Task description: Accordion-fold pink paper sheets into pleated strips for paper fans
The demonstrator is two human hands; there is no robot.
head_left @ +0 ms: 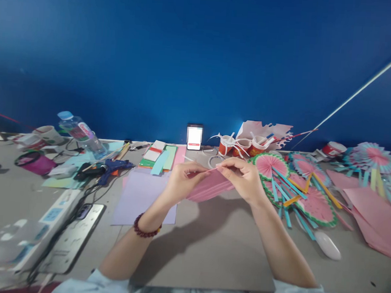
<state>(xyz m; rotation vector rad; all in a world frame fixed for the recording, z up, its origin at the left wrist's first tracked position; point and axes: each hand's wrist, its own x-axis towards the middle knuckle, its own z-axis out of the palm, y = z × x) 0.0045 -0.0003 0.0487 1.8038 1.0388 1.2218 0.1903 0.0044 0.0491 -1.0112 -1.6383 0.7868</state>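
Note:
A sheet of pink paper hangs between my two hands, with lines like pleats running across it. My left hand, below a dark red bead bracelet, pinches the paper's upper edge on the left. At the same edge, a little to the right, my right hand pinches the paper between thumb and fingers. The hands are close together above the table, and part of the paper is hidden behind them. Behind and left of my left hand lies a sheet of lilac paper.
Round pleated paper fans with paper strips lie right, near a white computer mouse and pink sheets. Paper cups and a lit phone stand by the blue wall. Left are a blue glue gun, bottle and power strip.

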